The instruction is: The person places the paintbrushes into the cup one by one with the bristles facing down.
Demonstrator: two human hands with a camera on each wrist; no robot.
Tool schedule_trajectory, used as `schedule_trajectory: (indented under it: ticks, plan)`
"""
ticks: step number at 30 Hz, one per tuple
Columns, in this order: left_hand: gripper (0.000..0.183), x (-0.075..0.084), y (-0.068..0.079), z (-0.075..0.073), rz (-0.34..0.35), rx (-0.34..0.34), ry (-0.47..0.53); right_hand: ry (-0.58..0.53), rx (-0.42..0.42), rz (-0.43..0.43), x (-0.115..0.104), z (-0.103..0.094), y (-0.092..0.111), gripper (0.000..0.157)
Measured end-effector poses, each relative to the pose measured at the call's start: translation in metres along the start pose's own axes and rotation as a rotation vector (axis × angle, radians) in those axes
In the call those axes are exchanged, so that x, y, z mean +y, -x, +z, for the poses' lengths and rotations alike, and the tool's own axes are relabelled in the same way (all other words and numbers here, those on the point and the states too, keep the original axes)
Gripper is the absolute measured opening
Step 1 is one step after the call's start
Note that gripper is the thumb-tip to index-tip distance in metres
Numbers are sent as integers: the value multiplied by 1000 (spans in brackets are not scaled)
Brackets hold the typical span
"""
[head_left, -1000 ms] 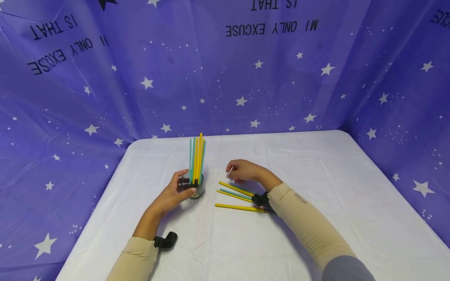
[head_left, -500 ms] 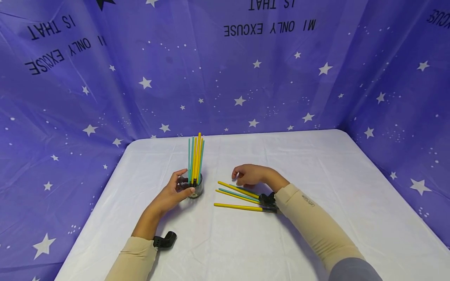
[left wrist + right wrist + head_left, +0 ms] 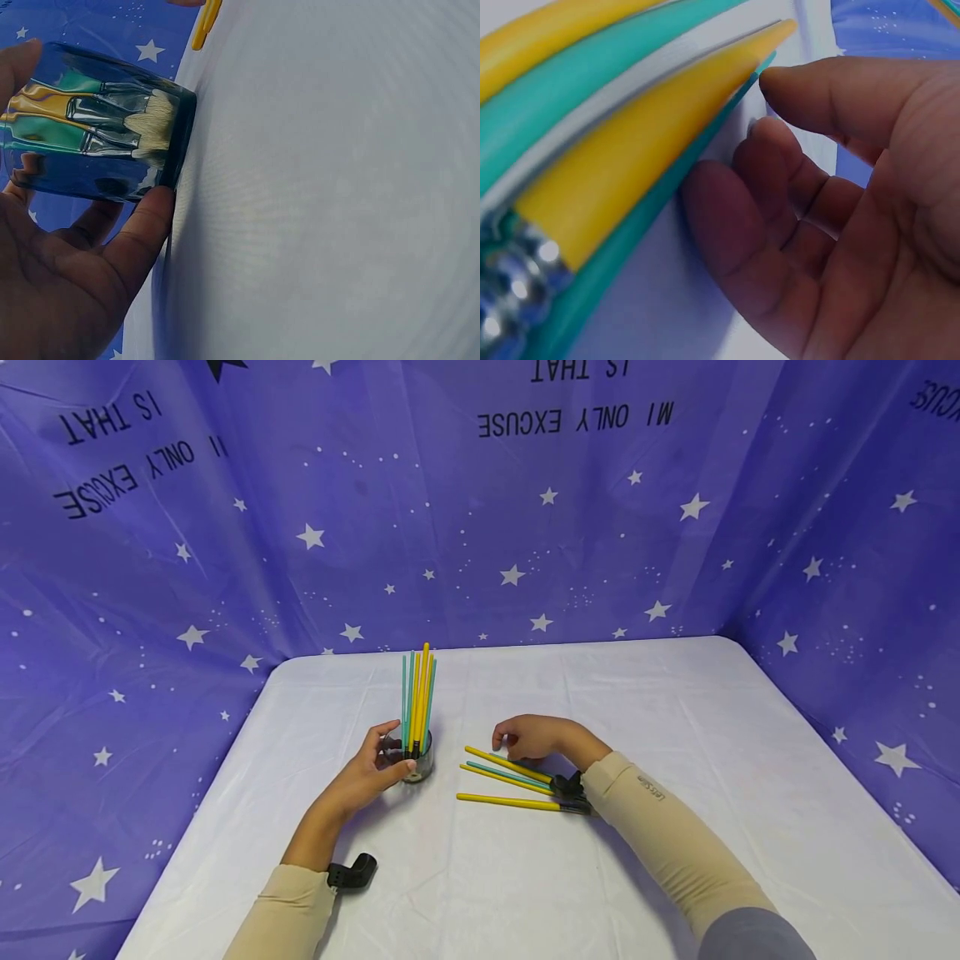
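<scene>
My left hand [image 3: 360, 781] grips a clear glass [image 3: 425, 768], thumb on one side and fingers on the other. Several paintbrushes [image 3: 420, 702] with yellow and teal handles stand in it, handles up; their pale bristles [image 3: 153, 124] show through the glass in the left wrist view. My right hand [image 3: 534, 737] hovers at the far side of several paintbrushes lying on the table. In the right wrist view its thumb is close to the tip of a teal-handled brush [image 3: 641, 232], beside a yellow-handled brush [image 3: 630, 150]. Whether they touch cannot be told. The thumb and fingers are apart.
A white cloth covers the table [image 3: 660, 710]. The nearest loose brush, a yellow-handled one [image 3: 506, 802], lies slightly apart from the others. Black wrist cameras sit on both forearms, the right one [image 3: 567, 787] over the brushes' ends. A purple star-patterned curtain [image 3: 450, 527] surrounds the table.
My right hand has moved slightly right and nearer, down beside the loose brushes. My left hand keeps its hold on the glass. The camera view has shifted slightly.
</scene>
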State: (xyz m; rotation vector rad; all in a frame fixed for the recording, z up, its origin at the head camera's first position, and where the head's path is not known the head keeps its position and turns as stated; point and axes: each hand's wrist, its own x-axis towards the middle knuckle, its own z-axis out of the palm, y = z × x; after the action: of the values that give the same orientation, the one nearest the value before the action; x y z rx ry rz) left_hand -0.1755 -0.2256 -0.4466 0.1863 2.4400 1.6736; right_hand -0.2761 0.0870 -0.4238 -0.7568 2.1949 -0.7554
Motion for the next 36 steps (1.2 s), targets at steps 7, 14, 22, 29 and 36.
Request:
schedule_trajectory:
  ticks: [7,14,22,29,36]
  plan:
    - [80,1,1,0,1,2,-2,34,8,13,-4,2,-1,27]
    - [78,0,1,1,-1,1,7,31,5,23,-2,3,-3,25]
    - [78,0,1,1,2,6,-6,37,11,-4,0,4,-2,28]
    - [78,2,2,1,2,5,-7,70,6,-40,1,3,-2,32]
    - [79,3,2,1,-2,7,-20,122,14,-72,3,4,-3,37]
